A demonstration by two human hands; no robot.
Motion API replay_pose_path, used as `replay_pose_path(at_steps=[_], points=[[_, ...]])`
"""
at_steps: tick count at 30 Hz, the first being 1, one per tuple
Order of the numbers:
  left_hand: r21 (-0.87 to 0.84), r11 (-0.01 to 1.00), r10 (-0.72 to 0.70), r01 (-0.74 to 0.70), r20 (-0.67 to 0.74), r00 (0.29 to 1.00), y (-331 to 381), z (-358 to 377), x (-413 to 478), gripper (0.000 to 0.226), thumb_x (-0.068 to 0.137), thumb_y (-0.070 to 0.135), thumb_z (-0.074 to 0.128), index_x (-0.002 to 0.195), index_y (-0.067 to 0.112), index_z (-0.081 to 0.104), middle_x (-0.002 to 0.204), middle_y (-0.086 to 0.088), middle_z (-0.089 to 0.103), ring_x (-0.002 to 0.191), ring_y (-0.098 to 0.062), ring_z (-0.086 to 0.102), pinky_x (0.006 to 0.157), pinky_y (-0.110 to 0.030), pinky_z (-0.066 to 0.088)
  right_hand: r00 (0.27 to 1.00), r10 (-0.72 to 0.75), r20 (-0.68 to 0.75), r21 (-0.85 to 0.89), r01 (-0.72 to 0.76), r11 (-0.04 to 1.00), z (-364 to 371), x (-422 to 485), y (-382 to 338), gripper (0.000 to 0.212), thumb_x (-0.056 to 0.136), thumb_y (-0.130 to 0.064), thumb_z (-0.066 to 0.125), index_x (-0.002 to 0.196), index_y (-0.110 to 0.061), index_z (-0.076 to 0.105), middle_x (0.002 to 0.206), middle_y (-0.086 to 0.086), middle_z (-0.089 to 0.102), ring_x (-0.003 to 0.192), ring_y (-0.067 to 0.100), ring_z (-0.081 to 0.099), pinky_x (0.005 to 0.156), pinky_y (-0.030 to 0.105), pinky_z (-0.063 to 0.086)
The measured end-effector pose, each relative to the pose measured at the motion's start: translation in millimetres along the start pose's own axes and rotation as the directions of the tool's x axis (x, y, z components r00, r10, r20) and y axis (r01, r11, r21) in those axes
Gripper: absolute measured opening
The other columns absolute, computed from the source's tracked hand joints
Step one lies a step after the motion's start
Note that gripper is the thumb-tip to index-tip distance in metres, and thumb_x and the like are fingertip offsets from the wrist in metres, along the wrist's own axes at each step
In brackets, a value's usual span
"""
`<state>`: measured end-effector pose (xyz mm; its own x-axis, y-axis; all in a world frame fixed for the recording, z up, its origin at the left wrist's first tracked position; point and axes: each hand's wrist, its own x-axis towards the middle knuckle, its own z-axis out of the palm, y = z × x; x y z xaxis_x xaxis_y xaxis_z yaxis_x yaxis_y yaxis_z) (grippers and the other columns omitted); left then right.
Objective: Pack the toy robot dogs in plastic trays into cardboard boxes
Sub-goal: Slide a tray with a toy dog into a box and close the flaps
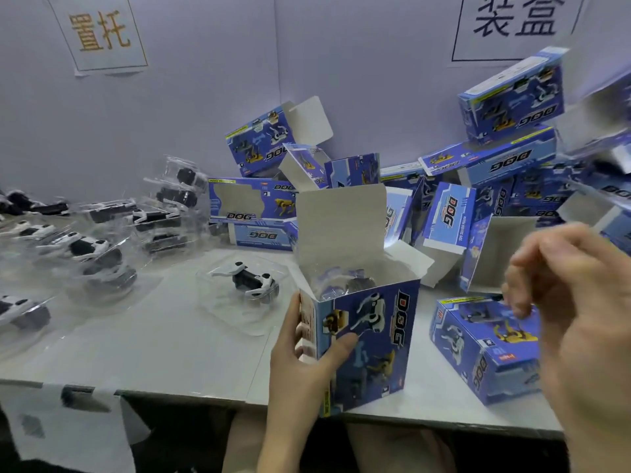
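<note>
My left hand [300, 356] grips a blue cardboard box [372, 343] standing upright at the table's front edge, thumb on its printed front. Its top flaps stand open, and a clear plastic tray with a toy robot dog [345, 285] shows inside the opening. My right hand [577, 302] hovers blurred to the right of the box, fingers loosely curled, holding nothing. One trayed black-and-white robot dog [252, 281] lies on the table left of the box.
Several more trayed dogs [92, 247] are piled at the left. A heap of blue boxes [495, 186], some with open flaps, lines the back wall. A closed box [485, 346] lies at the right front. The table edge [170, 390] runs below.
</note>
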<state>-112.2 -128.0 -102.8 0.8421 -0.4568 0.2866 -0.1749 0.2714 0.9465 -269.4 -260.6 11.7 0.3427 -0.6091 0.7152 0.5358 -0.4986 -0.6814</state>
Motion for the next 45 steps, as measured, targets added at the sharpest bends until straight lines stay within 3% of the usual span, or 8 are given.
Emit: replay_pose_path(at_steps=[5,9,13,19,25,34,40,45], points=[[-0.011,1.0,-0.015,0.017,0.112,0.994,-7,-2,5,0.095,0.061,0.049,0.083,0.146,0.032,0.043,0.128,0.01,0.066,0.118,-0.006,0.062,0.097,-0.03,0.053,0.916,-0.126,0.381,-0.23,0.226,0.947,45,63,-32,0.04,0.096,-0.026,0.052,0.059,-0.012,0.048,0.05,-0.002,0.042,0.048,0.009,0.035,0.049,0.019,0.03],[-0.037,0.999,-0.03,0.037,0.179,0.983,-7,0,9,0.084,0.066,0.049,0.079,0.143,0.036,0.046,0.123,0.01,0.069,0.113,-0.011,0.066,0.087,-0.026,0.057,0.766,0.143,0.627,-0.539,0.293,0.79,75,99,-20,0.044,0.097,-0.027,0.053,0.057,-0.012,0.041,0.05,-0.004,0.037,0.047,0.008,0.031,0.054,0.029,0.031],[-0.066,0.998,-0.008,0.02,0.183,0.983,-9,3,8,0.081,0.07,0.046,0.079,0.143,0.033,0.047,0.124,0.006,0.069,0.114,-0.014,0.066,0.087,-0.026,0.056,0.478,0.642,0.6,-0.8,0.328,0.503,90,76,32,0.041,0.098,-0.029,0.05,0.058,-0.018,0.049,0.056,-0.001,0.047,0.051,0.013,0.043,0.055,0.029,0.036],[-0.066,0.99,0.125,-0.122,0.052,0.991,8,5,6,0.076,0.063,0.05,0.079,0.133,0.049,0.047,0.133,0.026,0.057,0.129,0.0,0.05,0.11,-0.047,0.041,0.437,0.651,0.62,-0.782,0.276,0.559,85,65,42,0.043,0.098,-0.028,0.048,0.057,-0.019,0.036,0.055,-0.001,0.033,0.051,0.016,0.03,0.054,0.032,0.025],[0.204,0.856,0.454,-0.475,0.144,0.879,48,7,21,0.039,0.087,0.038,0.067,0.123,0.024,0.062,0.133,0.013,0.061,0.131,-0.006,0.051,0.105,-0.024,0.041,0.465,0.647,0.604,-0.789,0.236,0.567,81,63,40,0.04,0.099,-0.027,0.049,0.06,-0.019,0.052,0.055,-0.004,0.043,0.048,0.01,0.037,0.051,0.028,0.028],[0.476,0.649,0.452,-0.594,0.387,0.804,67,-11,36,0.02,0.087,0.035,0.074,0.105,0.028,0.069,0.098,0.019,0.071,0.095,-0.003,0.065,0.08,-0.015,0.048,0.477,0.647,0.595,-0.771,0.111,0.627,75,66,32,0.035,0.092,-0.019,0.056,0.058,-0.014,0.056,0.056,0.0,0.045,0.052,0.013,0.036,0.059,0.032,0.032],[0.673,0.403,0.401,-0.62,0.48,0.78,85,2,29,0.03,0.094,0.049,0.057,0.119,0.033,0.065,0.107,0.015,0.069,0.096,0.0,0.062,0.088,-0.027,0.049,0.941,0.183,0.286,-0.641,0.046,0.766,45,46,32,0.009,0.09,-0.024,0.067,0.081,-0.022,0.068,0.077,-0.008,0.066,0.07,0.001,0.058,0.062,0.011,0.041],[0.812,0.004,0.374,-0.584,0.54,0.754,99,40,12,0.076,0.085,0.079,0.009,0.132,0.038,0.052,0.098,0.001,0.067,0.088,-0.02,0.063,0.069,-0.033,0.037,0.947,0.317,-0.045,-0.497,-0.296,0.816,12,16,41,0.019,0.087,-0.031,0.074,0.099,-0.023,0.062,0.091,-0.007,0.067,0.082,0.005,0.064,0.064,0.019,0.047]])
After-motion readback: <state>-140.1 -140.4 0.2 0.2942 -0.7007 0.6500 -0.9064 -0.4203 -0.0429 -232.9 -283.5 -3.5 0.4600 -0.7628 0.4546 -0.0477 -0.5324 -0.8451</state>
